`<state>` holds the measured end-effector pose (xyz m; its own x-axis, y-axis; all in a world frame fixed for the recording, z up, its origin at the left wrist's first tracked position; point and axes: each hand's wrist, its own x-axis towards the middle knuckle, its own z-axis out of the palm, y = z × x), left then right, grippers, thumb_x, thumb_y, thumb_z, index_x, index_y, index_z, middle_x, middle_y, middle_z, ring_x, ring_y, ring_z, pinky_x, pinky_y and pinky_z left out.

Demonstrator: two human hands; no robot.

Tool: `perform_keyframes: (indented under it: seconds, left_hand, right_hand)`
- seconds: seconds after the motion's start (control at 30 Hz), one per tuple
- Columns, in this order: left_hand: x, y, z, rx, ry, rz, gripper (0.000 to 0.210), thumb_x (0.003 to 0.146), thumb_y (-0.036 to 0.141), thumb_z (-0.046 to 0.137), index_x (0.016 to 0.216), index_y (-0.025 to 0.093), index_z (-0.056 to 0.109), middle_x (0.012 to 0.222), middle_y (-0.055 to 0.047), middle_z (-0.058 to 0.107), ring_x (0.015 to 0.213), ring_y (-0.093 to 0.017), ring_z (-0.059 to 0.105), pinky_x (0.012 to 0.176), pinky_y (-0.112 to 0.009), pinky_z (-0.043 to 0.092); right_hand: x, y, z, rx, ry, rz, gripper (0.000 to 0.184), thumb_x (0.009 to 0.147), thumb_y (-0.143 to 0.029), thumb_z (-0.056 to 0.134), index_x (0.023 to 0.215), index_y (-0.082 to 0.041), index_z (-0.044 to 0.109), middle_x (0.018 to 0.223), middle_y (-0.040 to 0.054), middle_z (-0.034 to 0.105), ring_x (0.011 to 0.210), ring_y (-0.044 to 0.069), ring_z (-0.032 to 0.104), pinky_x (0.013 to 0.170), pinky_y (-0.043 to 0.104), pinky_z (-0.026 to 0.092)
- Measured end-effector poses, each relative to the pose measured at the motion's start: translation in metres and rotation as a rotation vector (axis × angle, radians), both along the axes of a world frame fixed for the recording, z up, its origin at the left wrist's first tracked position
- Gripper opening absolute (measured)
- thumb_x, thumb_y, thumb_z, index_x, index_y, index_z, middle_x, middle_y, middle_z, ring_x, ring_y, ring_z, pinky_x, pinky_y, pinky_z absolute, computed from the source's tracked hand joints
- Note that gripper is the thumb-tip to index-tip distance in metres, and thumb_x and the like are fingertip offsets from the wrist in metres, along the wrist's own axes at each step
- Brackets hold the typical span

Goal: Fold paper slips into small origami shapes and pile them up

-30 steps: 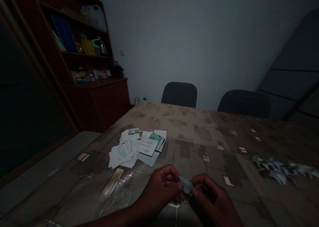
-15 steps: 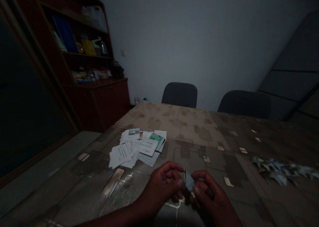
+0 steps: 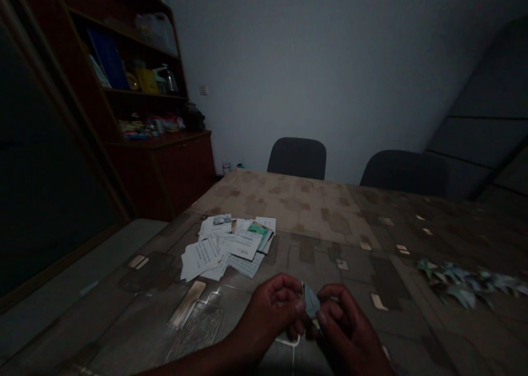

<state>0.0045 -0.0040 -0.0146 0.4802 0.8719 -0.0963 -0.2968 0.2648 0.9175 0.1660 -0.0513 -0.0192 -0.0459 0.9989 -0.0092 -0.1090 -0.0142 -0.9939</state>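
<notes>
Between my two hands, above the near part of the table, is a small piece of folded paper, pale on the side facing me and coming to a point at the top. My left hand pinches its left edge, fingers curled. On the other side, my right hand grips the right edge between thumb and fingers. Part of the paper is hidden behind the fingertips. Beyond my left hand lies a loose pile of printed paper pieces, one with a green patch. Off to the right sits a cluster of small folded paper shapes.
A patterned cloth covers the table. Two grey chairs stand at its far side, a nearer one and one to the right. A wooden cabinet with loaded shelves stands at the left wall. The room is dim.
The folded paper has tilted slightly and shifted a little left and down in my fingers. Both hands keep hold of it; the pile and cluster stay put.
</notes>
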Motion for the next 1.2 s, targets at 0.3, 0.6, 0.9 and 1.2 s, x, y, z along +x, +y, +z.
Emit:
perform_keyframes:
  seconds: [0.3, 0.6, 0.9, 1.2]
  left_hand:
    - [0.002, -0.002, 0.002, -0.116, -0.051, 0.005, 0.051, 0.068, 0.053, 0.077, 0.090, 0.015, 0.052, 0.057, 0.000, 0.064, 0.046, -0.011, 0.057, 0.046, -0.020, 0.039]
    - [0.003, -0.004, 0.005, -0.032, 0.134, 0.053, 0.051, 0.058, 0.058, 0.079, 0.067, 0.015, 0.053, 0.051, 0.000, 0.061, 0.040, -0.008, 0.051, 0.044, -0.020, 0.039]
    - [0.002, -0.006, 0.009, 0.012, 0.184, 0.072, 0.034, 0.065, 0.042, 0.075, 0.067, 0.015, 0.053, 0.052, 0.001, 0.060, 0.041, -0.008, 0.051, 0.044, -0.020, 0.039]
    - [0.003, -0.006, 0.002, 0.041, 0.191, 0.082, 0.025, 0.070, 0.035, 0.068, 0.069, 0.016, 0.053, 0.056, 0.000, 0.061, 0.042, -0.009, 0.052, 0.045, -0.021, 0.041]
  right_hand:
    - [0.000, 0.000, -0.004, -0.008, 0.046, 0.031, 0.042, 0.082, -0.060, 0.064, 0.092, -0.022, 0.051, 0.061, -0.0054, 0.056, 0.054, 0.011, 0.046, 0.054, 0.023, 0.029]
    - [0.002, -0.001, -0.009, 0.098, -0.176, 0.012, 0.038, 0.087, -0.060, 0.053, 0.094, -0.023, 0.055, 0.065, -0.0032, 0.055, 0.057, 0.014, 0.050, 0.053, 0.024, 0.035]
    - [0.003, -0.002, -0.006, 0.196, -0.409, -0.038, 0.034, 0.085, -0.056, 0.056, 0.092, -0.022, 0.057, 0.066, -0.0018, 0.060, 0.059, 0.016, 0.054, 0.056, 0.025, 0.039]
    - [0.005, -0.002, -0.008, 0.186, -0.429, 0.028, 0.039, 0.089, -0.059, 0.047, 0.092, -0.022, 0.055, 0.069, 0.0019, 0.067, 0.064, 0.019, 0.063, 0.059, 0.026, 0.045]
